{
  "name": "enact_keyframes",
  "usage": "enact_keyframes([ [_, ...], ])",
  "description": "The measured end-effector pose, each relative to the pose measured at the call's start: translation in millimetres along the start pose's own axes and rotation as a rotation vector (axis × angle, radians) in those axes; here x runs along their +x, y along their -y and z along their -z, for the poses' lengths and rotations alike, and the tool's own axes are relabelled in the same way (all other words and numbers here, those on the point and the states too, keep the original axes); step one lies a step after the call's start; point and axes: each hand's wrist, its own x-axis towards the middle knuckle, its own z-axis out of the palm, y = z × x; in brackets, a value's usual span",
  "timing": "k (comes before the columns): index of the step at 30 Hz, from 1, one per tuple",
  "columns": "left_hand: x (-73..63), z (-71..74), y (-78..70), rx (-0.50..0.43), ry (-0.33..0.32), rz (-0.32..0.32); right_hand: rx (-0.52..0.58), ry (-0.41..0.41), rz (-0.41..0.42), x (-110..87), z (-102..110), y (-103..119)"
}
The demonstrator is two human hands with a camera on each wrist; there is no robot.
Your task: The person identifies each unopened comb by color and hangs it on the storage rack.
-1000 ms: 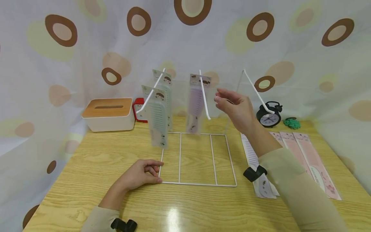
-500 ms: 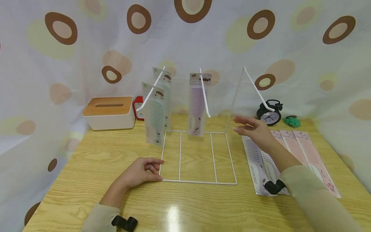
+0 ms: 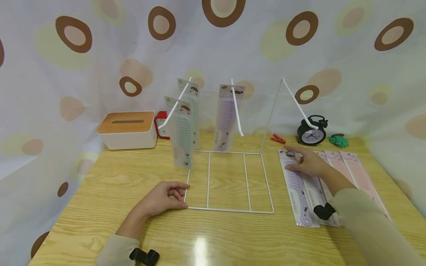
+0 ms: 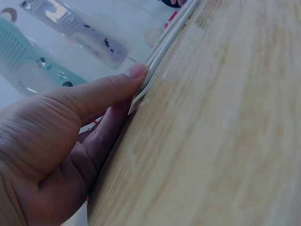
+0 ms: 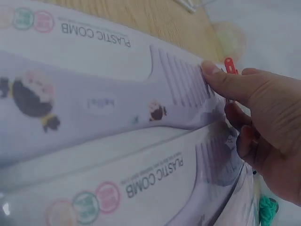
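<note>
My left hand [image 3: 164,199] holds the front left corner of a white wire rack [image 3: 229,211], thumb and forefinger at its base wires. In the left wrist view, the thumb [image 4: 110,89] lies against the wire. Two packaged green combs [image 3: 183,136] hang on the rack's left arm, and a packaged purple comb [image 3: 226,118] on the middle one. My right hand [image 3: 307,162] is over the top end of the leftmost purple comb pack [image 3: 297,195] lying on the table. In the right wrist view, its thumb [image 5: 218,77] is at the pack's edge, fingers loosely bent.
Another purple comb pack [image 3: 313,188] and pink packs [image 3: 361,173] lie alongside. Behind them are a red clip [image 3: 277,139], a black alarm clock [image 3: 311,135] and a green bundle [image 3: 338,141]. A tissue box [image 3: 128,135] and red clock [image 3: 162,123] stand back left. The rack's right arm [image 3: 296,99] is bare.
My right hand has moved away from the hanging purple comb, right and down to the packs on the table. The red clip has come into view. My left hand has stayed at the rack corner.
</note>
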Motion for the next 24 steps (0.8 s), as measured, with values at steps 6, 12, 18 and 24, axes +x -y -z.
enact_keyframes([
  [6, 0.7, -0.1, -1.0, -0.002, 0.003, 0.001, -0.05, 0.02, -0.032, 6.8, 0, -6],
  [12, -0.1, 1.1, -1.9, -0.003, 0.002, 0.002, 0.039, -0.045, -0.038, 8.5, -6, -1],
  [18, 0.6, 1.7, -0.3, 0.001, 0.003, 0.001, 0.154, -0.138, -0.035, 1.8, -5, 10],
  [24, 0.4, 1.3, -0.6, 0.01, 0.0, -0.002, 0.403, -0.208, -0.109, -23.0, 9, 33],
])
